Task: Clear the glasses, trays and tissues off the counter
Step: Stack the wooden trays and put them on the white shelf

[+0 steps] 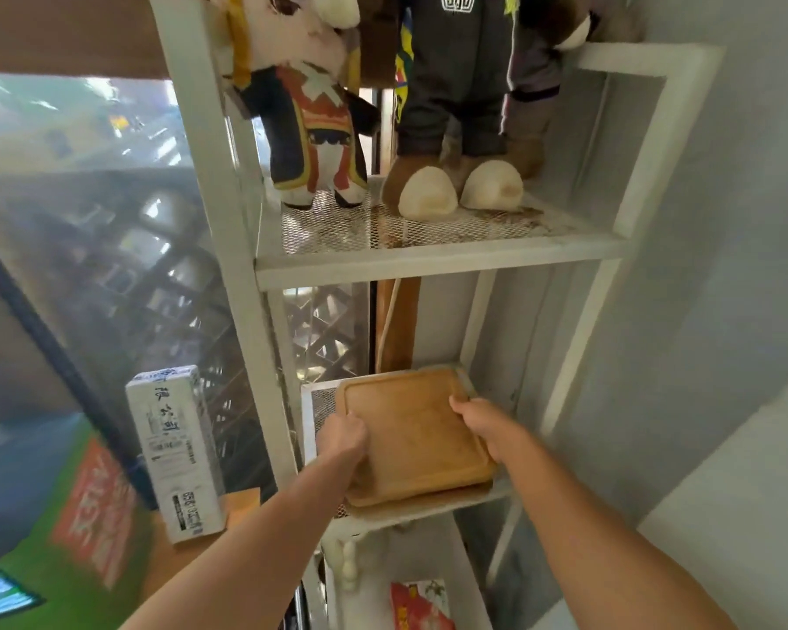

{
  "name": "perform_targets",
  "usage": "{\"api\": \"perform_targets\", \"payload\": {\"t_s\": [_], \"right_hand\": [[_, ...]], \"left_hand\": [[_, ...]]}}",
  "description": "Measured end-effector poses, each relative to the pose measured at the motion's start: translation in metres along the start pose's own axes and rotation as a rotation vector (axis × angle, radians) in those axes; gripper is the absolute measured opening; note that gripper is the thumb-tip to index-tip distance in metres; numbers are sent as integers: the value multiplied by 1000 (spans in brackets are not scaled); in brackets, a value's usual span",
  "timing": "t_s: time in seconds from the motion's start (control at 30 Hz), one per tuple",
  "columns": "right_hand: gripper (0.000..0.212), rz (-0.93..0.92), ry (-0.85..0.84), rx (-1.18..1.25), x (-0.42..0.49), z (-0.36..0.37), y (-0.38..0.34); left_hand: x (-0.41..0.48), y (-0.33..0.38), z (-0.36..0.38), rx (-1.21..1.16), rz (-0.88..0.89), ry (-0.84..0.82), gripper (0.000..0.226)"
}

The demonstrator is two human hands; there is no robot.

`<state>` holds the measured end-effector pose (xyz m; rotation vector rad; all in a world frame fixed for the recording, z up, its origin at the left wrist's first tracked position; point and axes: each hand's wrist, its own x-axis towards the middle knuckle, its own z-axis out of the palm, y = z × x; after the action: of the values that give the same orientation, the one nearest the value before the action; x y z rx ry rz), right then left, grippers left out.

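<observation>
Head view — the only view supplied. A wooden tray (412, 436) lies flat on the middle shelf (312, 402) of a white metal rack (437, 261), stacked on what appears to be at least one more tray of the same kind; the exact count cannot be told. The tray's long axis runs from the front edge of the shelf back toward the wall, slightly skewed to the right at the near end, where a corner overhangs the shelf front.

The left hand (343, 436) is closed on the tray's left edge, fingers curled over the rim. The right hand (481, 425) is clamped on the right edge, near the far half of the tray. Both hands are in contact, one on each side, so the tray sits squarely between them — neither hand is meaningfully nearer.

Judgement: the tray is at its storage place, and the step in hand is seating it on the stack. The remaining move turns on pushing along the long axis, away from the body, to bring the overhanging corner in line.

Plush dolls (319, 129) stand on the shelf above. A white carton (174, 452) stands to the left of the rack, well apart from the tray.
</observation>
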<state>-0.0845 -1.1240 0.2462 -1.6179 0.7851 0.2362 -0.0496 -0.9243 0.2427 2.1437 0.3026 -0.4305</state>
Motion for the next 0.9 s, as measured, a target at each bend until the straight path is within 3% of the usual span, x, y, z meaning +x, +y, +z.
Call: {"api": "perform_targets", "payload": {"t_s": [0.33, 0.47, 0.67, 0.73, 0.8, 0.9], "right_hand": [[54, -52, 58, -129, 26, 0, 2], [40, -49, 53, -82, 28, 0, 9], [41, -72, 151, -148, 13, 0, 13], [48, -100, 220, -252, 3, 2, 14], [48, -186, 383, -502, -13, 4, 15], [24, -395, 513, -684, -47, 12, 13]], "left_hand": [[21, -3, 15, 100, 3, 105, 41], [21, -2, 18, 210, -14, 106, 44], [13, -1, 10, 84, 22, 161, 32], [1, 2, 4, 106, 44, 153, 33], [-14, 4, -1, 151, 114, 126, 42], [-39, 2, -9, 232, 313, 107, 49]]}}
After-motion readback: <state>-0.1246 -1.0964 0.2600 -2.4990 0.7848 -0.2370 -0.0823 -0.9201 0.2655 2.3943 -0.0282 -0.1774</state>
